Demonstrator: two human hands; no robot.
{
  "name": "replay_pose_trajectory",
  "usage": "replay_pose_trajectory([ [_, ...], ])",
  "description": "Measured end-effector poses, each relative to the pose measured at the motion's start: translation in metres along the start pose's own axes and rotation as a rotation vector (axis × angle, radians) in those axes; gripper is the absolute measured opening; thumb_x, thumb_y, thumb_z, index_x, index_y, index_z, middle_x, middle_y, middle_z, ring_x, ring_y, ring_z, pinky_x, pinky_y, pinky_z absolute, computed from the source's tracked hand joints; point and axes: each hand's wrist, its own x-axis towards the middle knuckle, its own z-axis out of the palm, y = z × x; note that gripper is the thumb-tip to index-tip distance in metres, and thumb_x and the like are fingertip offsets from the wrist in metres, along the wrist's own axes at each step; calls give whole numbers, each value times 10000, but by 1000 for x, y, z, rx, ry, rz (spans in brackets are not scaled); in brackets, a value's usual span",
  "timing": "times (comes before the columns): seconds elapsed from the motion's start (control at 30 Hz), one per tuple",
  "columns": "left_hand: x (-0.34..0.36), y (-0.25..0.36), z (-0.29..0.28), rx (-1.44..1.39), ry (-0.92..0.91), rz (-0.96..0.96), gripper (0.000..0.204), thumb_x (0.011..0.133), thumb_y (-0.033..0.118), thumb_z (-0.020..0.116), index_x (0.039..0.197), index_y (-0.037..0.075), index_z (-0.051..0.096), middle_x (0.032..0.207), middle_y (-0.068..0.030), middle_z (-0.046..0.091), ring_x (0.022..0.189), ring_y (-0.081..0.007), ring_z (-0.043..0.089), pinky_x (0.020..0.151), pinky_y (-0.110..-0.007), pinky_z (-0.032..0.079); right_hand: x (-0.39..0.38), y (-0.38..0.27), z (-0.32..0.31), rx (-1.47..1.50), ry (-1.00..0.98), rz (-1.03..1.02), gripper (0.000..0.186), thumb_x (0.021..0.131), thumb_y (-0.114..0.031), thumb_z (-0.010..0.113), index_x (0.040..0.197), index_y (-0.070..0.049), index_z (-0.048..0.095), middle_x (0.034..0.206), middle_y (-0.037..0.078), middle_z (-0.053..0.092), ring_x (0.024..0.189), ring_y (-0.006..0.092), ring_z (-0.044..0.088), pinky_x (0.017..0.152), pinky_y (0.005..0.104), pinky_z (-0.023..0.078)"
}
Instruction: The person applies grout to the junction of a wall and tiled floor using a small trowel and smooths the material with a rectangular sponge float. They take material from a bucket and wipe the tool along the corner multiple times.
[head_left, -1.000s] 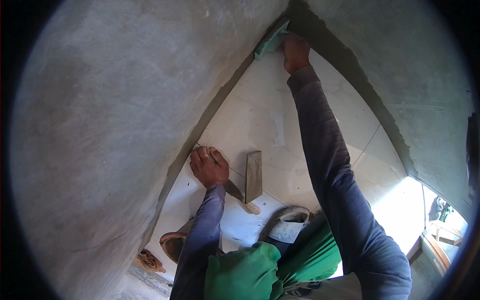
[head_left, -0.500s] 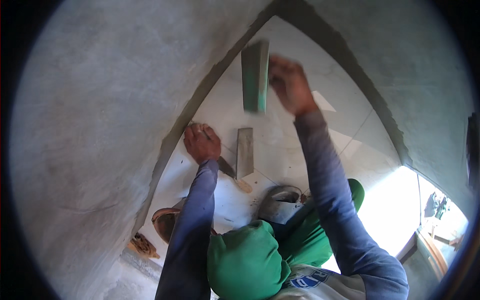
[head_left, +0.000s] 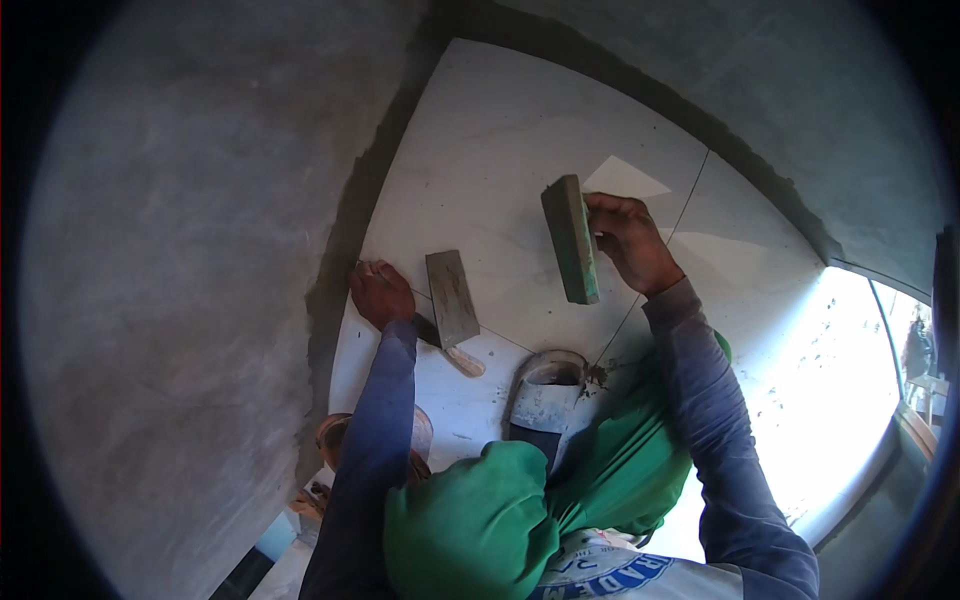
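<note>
Green float [head_left: 571,242], rectangular and smeared grey, tilts in the right hand [head_left: 636,245], whose grip pinches it.

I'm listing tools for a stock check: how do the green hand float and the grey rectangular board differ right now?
The green hand float is held in the right hand, while neither hand holds the grey rectangular board. The float shows green beneath grime; the board looks plain grey. The float is farther right than the board. Both are long and straight-edged.
</note>
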Motion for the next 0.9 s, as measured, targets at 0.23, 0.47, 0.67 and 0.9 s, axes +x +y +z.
replay_pose_trajectory([
  [0.23, -9, 21, 4, 40, -28, 21, 403, 1012, 332, 464, 1026, -19, 663, 1065, -237, 633, 1049, -439, 612, 919, -509, 484, 19, -4, -24, 103, 5, -32, 394, 884, -134, 607, 1218, 60, 689, 970, 54, 684, 897, 133, 625, 792, 280, 498],
  [0.47, 11, -20, 18, 96, -84, -236, 407, 999, 361, 557, 1083, 8, 739, 1018, -252, 707, 958, -456, 680, 873, -515, 527, 11, -26, -36, 227, 21, -33, 384, 887, -159, 598, 1185, 57, 709, 1001, 81, 705, 909, 144, 624, 813, 304, 514],
  [0.67, 44, -53, -9, 511, -441, 70, 339, 969, 330, 624, 1147, 72, 754, 1182, -211, 729, 1071, -403, 707, 955, -457, 539, 18, -24, -36, 214, 91, -54, 368, 916, -164, 587, 1187, 46, 722, 1020, 84, 712, 924, 159, 635, 854, 324, 521],
  [0.9, 29, 64, -163, -405, -583, -295, 351, 1015, 328, 642, 1135, 9, 725, 1076, -107, 752, 1025, -129, 691, 940, -289, 516, 15, 1, -65, 53, 27, -103, 336, 998, -226, 564, 1161, 11, 738, 980, 12, 684, 889, 98, 626, 790, 272, 510],
])
